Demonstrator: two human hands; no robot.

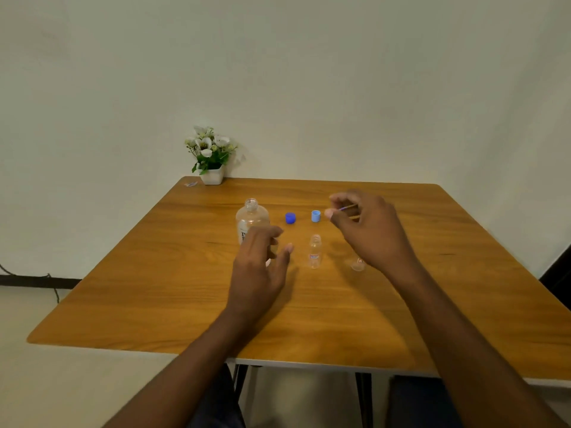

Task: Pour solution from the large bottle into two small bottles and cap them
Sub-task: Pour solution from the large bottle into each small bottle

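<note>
The large clear bottle (251, 216) stands uncapped at the table's middle left. To its right lie a dark blue cap (290, 218) and a light blue cap (315, 216). One small clear bottle (315, 252) stands open in front of the light blue cap. Only the base of a second small bottle (358, 264) shows, as my right hand (369, 231) hovers over it with curled fingers. A thin bluish streak shows between those fingers, too blurred to identify. My left hand (258, 267) hovers just in front of the large bottle, empty, with fingers spread.
A wooden table (154, 288) stands against a pale wall. A white pot of artificial flowers (211, 156) sits at its back left corner, with a small scrap (191, 184) beside it. A dark cable (37, 281) runs along the floor at left.
</note>
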